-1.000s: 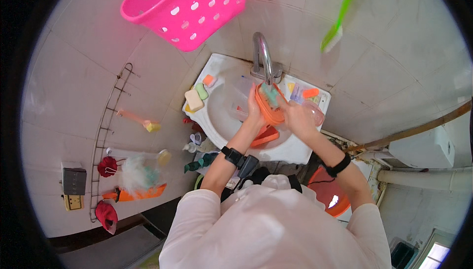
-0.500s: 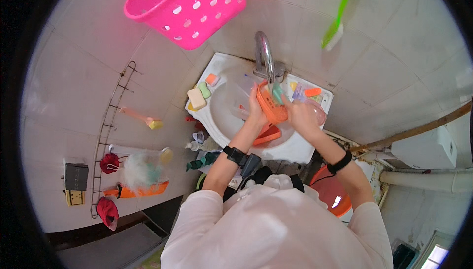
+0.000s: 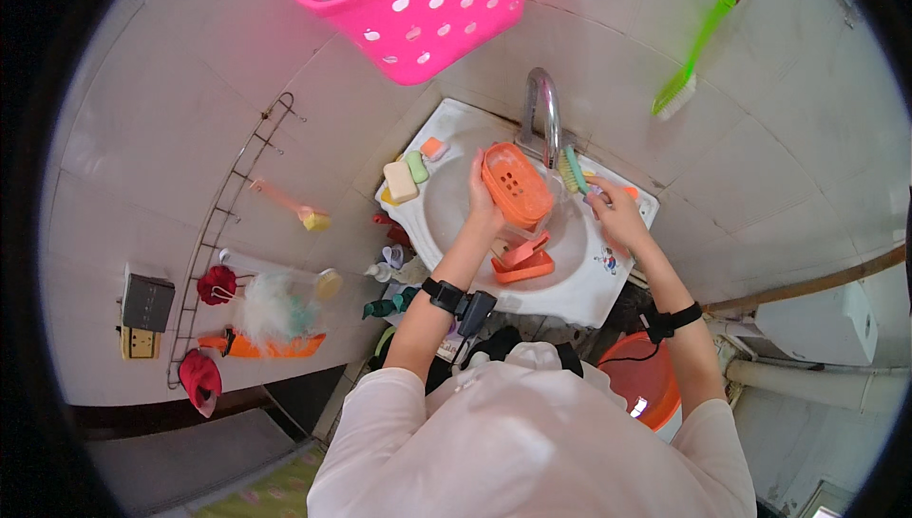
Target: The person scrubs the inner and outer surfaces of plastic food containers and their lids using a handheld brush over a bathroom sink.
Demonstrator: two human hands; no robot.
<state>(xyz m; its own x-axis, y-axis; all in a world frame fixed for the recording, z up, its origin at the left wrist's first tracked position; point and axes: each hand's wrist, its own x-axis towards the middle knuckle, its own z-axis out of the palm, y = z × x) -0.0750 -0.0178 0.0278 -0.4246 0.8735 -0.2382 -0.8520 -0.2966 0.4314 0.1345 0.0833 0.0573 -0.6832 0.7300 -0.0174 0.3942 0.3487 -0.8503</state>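
Observation:
My left hand (image 3: 483,197) is closed on an orange soap dish (image 3: 518,179) with drain holes, tilted over the basin so its inside shows. My right hand (image 3: 617,214) grips a small green scrub brush (image 3: 573,172) with pale bristles. The brush is just right of the dish, beside the spout of the chrome faucet (image 3: 548,105), apart from the dish. Below the dish, more orange dish pieces (image 3: 524,269) lie in the white sink (image 3: 587,295), near a clear plastic piece partly hidden by the dish.
Bars of soap (image 3: 401,182) sit on the sink's left ledge. A pink basket (image 3: 446,19) and a green brush (image 3: 698,53) hang on the tiled wall. At left is a wire rack (image 3: 217,205) holding brushes and a bath puff. An orange bucket (image 3: 646,385) stands below right.
The brush has come out of the soap dish and moved right, beside the faucet. My left hand has turned the dish so its inside faces up more. The whole view has shifted.

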